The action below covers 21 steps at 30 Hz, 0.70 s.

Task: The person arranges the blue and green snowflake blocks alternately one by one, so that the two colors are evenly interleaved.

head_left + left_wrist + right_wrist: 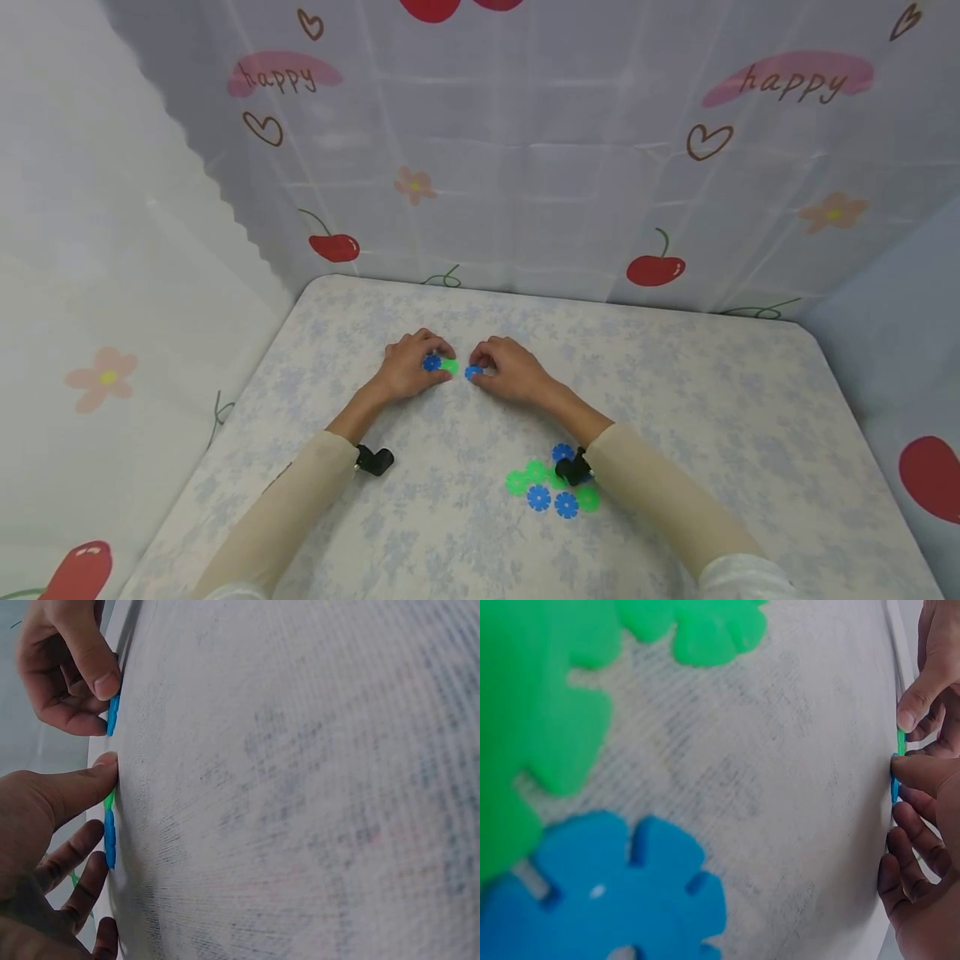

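Observation:
My left hand [408, 367] pinches a green snowflake disc [450, 366] between thumb and fingers, low over the table. Edge to edge with it, on the palm side, is a blue snowflake disc [432, 362]; the left wrist view shows this blue disc [110, 838] in line with the green one [109, 800]. Opposite, my right hand [513, 372] pinches a second blue snowflake disc [472, 372] by thumb and index finger. A narrow gap parts the two hands in the head view. Both held groups stand close to the tabletop.
Several loose green discs [536, 472] and blue discs [538, 498] lie near my right forearm, some hidden under its wrist camera [573, 467]. The patterned table [450, 517] meets a printed curtain [525, 208] at its far edge.

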### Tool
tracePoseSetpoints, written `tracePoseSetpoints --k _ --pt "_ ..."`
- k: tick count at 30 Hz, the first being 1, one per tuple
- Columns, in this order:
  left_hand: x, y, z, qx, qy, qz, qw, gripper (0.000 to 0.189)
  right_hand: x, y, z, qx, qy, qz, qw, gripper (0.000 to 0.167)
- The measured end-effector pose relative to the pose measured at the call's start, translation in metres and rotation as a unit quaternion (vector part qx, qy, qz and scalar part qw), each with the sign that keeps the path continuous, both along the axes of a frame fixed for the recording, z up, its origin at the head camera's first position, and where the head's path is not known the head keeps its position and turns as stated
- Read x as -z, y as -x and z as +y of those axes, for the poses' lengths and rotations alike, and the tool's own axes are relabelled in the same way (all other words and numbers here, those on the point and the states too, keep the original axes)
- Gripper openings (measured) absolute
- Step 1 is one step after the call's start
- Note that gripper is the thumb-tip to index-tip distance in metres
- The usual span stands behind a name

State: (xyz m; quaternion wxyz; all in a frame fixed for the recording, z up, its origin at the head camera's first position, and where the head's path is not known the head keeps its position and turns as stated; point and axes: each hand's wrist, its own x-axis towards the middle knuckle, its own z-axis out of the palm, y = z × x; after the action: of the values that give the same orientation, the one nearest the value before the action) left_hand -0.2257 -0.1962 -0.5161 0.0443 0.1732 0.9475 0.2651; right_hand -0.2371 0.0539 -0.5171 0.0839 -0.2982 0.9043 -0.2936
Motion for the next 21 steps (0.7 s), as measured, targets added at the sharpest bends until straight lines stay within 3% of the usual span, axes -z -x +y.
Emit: tracePoseSetpoints --k 21 --pt "0.0007 0.0005 0.0011 -0.005 0.002 -0.008 1.0000 0.025 0.0045 0.0013 -0.0084 -0.017 0.014 0.012 0.9997 0.024"
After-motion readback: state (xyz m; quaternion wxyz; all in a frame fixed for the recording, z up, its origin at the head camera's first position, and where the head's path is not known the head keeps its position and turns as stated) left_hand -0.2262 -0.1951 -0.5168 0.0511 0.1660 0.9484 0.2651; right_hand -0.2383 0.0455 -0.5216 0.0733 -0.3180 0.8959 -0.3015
